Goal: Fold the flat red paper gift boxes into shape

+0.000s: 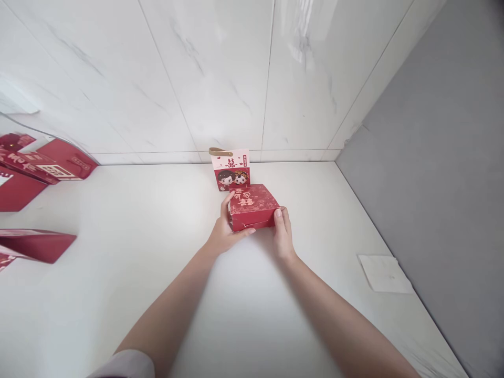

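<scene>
Between my two hands is a red gift box [255, 206] with pale gold characters and a floral pattern on its top. My left hand [227, 231] grips its left end, fingers along the far side and thumb along the lower front edge. On the right end, my right hand [282, 231] is closed with its thumb on the front corner. Just behind the box a pink and red gift bag [232, 170] stands upright, with a tan strap handle and two cartoon figures. Its lower right part is hidden by the box.
At the left edge lie several red boxes [69, 160] and an open red bag [55, 248]. A white tissue [386, 273] lies by the right edge of the white table [157, 294]. A marbled tile wall [228, 73] closes off the back, beside a grey panel [437, 168].
</scene>
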